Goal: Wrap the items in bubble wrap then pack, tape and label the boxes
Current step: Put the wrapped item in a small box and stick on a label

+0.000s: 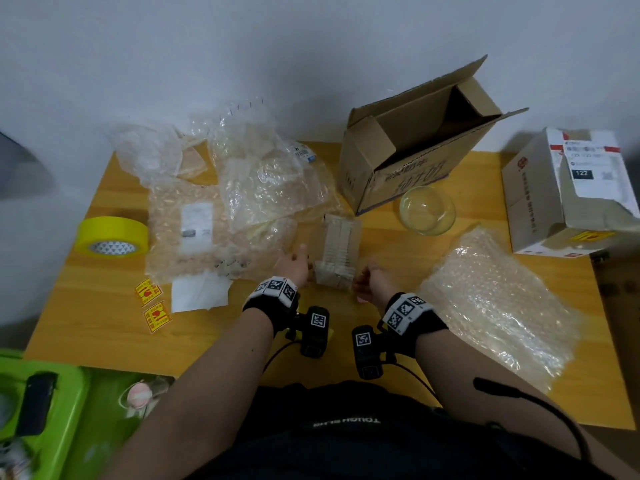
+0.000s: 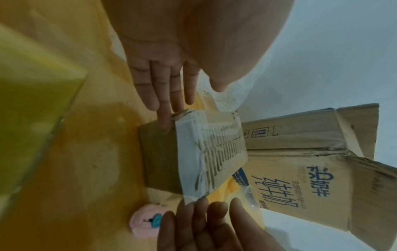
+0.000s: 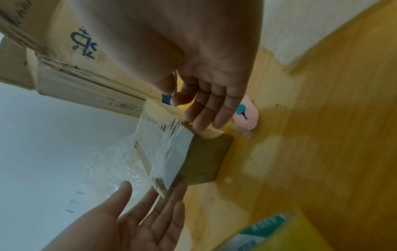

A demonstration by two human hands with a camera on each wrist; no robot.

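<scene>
A small ribbed box in clear film lies on the wooden table right in front of me. My left hand is at its left end, fingers straight, and in the left wrist view the fingertips touch the box. My right hand is at the right end; its straight fingers rest against the box's corner. Neither hand curls round it. An open brown cardboard box stands behind, with a glass bowl beside it.
Loose bubble wrap is piled at the back left, and a bubble-wrap sheet lies to the right. Yellow tape roll and fragile stickers sit at left. A white carton is far right. A pink round thing lies by the box.
</scene>
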